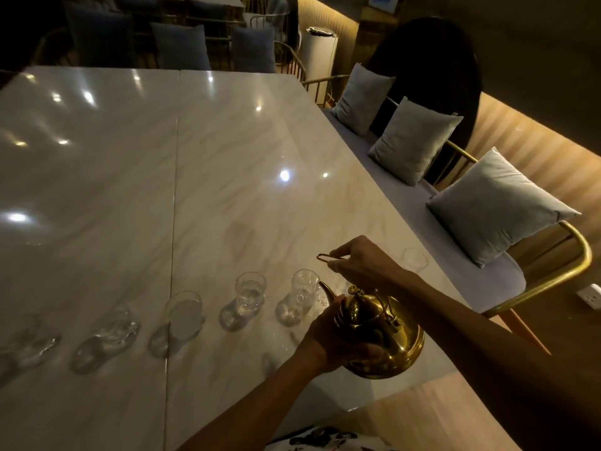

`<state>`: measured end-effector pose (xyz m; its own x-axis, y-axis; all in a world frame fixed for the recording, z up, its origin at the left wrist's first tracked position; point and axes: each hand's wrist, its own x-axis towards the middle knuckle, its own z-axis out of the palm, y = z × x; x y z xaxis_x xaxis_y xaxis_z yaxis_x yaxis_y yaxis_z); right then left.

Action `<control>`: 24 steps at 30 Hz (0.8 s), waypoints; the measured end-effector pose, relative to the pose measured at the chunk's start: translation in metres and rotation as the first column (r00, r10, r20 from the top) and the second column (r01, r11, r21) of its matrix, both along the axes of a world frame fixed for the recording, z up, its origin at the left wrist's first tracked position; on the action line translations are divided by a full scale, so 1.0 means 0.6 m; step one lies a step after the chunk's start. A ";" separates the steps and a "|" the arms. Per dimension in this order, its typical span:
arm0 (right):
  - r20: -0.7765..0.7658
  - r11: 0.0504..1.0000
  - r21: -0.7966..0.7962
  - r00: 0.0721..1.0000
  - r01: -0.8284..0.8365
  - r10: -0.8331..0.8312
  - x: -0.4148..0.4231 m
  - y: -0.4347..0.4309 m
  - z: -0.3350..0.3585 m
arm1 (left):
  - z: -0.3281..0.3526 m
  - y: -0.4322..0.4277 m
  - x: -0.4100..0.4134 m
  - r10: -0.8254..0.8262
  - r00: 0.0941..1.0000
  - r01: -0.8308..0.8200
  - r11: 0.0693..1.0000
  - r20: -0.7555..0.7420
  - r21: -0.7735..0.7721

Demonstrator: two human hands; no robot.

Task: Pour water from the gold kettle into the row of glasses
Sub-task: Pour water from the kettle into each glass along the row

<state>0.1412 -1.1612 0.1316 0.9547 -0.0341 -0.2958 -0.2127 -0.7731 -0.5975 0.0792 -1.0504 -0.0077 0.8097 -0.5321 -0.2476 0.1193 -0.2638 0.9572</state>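
Note:
The gold kettle [383, 336] hangs above the marble table [227, 190] near its front right edge, tilted with its spout toward the rightmost glass [302, 296]. My right hand [361, 263] grips the thin gold handle above the lid. My left hand [328, 340] cups the kettle's round body from the left. Several clear glasses stand in a row running left: a small one [248, 296], a wider one [182, 317], another [112, 336] and one at the frame's left edge [29, 346]. One more glass [414, 259] stands apart behind my right hand.
A cushioned bench with gold-framed backs and grey pillows [491, 203] runs along the table's right side. More chairs with cushions [182, 47] stand beyond the far edge. A seam [174, 222] splits the tabletop. A wall socket [590, 297] sits at the right.

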 end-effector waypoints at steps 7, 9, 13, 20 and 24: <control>-0.098 0.997 0.037 0.992 -0.072 0.075 0.026 -0.006 -0.010 | 0.011 -0.016 -0.009 0.136 0.990 -0.135 0.991 -0.037 0.015; -0.114 0.995 0.046 0.989 -0.090 0.094 0.031 -0.004 -0.013 | 0.017 -0.019 -0.006 0.119 0.991 -0.121 0.992 -0.061 -0.030; -0.157 0.994 0.043 0.982 -0.098 0.104 0.044 -0.001 -0.018 | 0.021 -0.022 -0.006 0.071 0.988 -0.075 0.997 -0.138 -0.025; -0.176 0.992 0.038 0.976 -0.124 0.129 0.061 -0.006 -0.020 | 0.032 -0.029 0.002 0.085 0.992 -0.092 0.993 -0.094 -0.078; -0.175 0.989 0.023 0.974 -0.144 0.146 0.068 -0.009 -0.022 | 0.031 -0.033 0.003 0.104 0.992 -0.108 0.992 -0.071 -0.059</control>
